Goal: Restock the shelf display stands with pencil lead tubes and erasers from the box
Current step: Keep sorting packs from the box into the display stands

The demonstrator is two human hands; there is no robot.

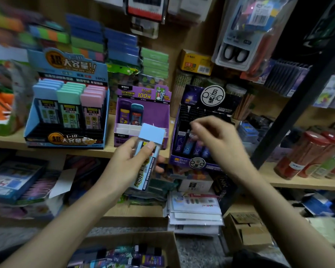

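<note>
Head view, down along both bare forearms. Stood over an open cardboard box point(170, 246) of mixed small packets at the bottom edge. Gripped a pencil lead tube point(152, 133) with a pale blue cap in the left hand point(124, 163), thumb across its front, tilted with the cap uppermost, in front of the wooden shelf point(6, 141) edge. Raised the right hand point(219, 140) just beside it, fingers bent toward the thumb and blurred; could not tell whether pinching anything. Hovered that hand over the dark purple display stand point(196, 163) on the shelf. Faced, further back, a purple display stand point(143, 113) holding two tubes at its rear and, left of it, a blue display stand point(66, 113) filled with blue-, green- and pink-capped tubes.
</note>
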